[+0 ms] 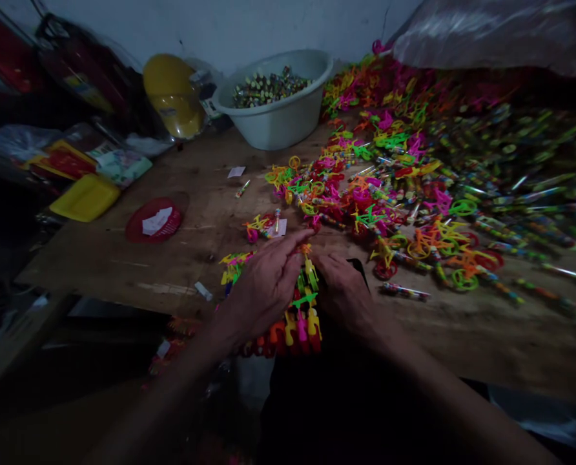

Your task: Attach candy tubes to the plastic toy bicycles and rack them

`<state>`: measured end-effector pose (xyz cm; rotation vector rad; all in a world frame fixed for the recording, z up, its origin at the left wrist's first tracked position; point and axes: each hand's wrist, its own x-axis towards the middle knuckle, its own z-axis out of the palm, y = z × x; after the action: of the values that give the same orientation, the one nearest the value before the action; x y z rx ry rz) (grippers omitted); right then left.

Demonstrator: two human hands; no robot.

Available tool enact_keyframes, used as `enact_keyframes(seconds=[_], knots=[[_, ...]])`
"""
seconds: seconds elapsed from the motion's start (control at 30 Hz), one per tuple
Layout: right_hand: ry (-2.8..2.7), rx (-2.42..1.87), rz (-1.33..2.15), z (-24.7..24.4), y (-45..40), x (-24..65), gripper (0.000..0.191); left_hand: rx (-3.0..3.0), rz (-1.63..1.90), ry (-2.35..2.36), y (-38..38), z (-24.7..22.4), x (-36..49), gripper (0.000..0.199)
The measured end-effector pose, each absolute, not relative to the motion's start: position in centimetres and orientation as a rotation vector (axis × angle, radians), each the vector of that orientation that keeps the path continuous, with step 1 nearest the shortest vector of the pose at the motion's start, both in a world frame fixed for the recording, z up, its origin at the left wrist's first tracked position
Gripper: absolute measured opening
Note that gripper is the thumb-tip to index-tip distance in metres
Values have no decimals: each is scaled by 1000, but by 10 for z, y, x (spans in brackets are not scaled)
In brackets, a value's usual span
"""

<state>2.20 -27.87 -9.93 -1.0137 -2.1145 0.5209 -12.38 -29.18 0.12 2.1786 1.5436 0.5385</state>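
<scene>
From my remote seat I see a pale basin [278, 123] beyond both grips, holding a mound of tubes [268, 87]. Left of the left grip, a red dish [135, 226] holds white slips [157, 221]; farther left, by the surface's [205, 213] edge, lies a yellow tray [84, 199] beside packets [70, 160], whose labels are too dim for me to read.

My left grip [263, 278] lies palm down over a bunch of bright plastic toys [301, 323], which sits right between my hands, at the near edge. Its fingers lie together. My right grip [343, 278] curls at the bunch's right side, fingertips hidden. I cannot tell whether either clamps anything. Ahead and right of the right grip spreads a heap of bikes [365, 206] and more tubes.
</scene>
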Motion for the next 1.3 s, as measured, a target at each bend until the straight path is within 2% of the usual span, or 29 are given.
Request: enact_keyframes(seconds=[0.5, 0.73, 0.93, 1.1, 1.2, 1.3], knots=[[-2138, -1091, 682, -91, -274, 25, 17, 2267, 347, 1688, -282, -4, -115, 33], [-2277, -1118, 474, -97, -281, 22, 16, 2380, 395, 1586, -283, -11, -115, 30], [-2292, -1168, 484, -92, -283, 20, 18, 2502, 255, 1555, -278, -17, -115, 42], [-2076, -1140, 399, -86, -318, 79, 32, 2465, 336, 1598, -280, -12, -114, 42], [-1996, -1427, 234, -89, -337, 128, 26, 2440, 321, 1597, -282, -9, -112, 41], [-2032, -1489, 118, -93, -334, 153, 23, 2442, 327, 1630, -283, -9, -110, 41]])
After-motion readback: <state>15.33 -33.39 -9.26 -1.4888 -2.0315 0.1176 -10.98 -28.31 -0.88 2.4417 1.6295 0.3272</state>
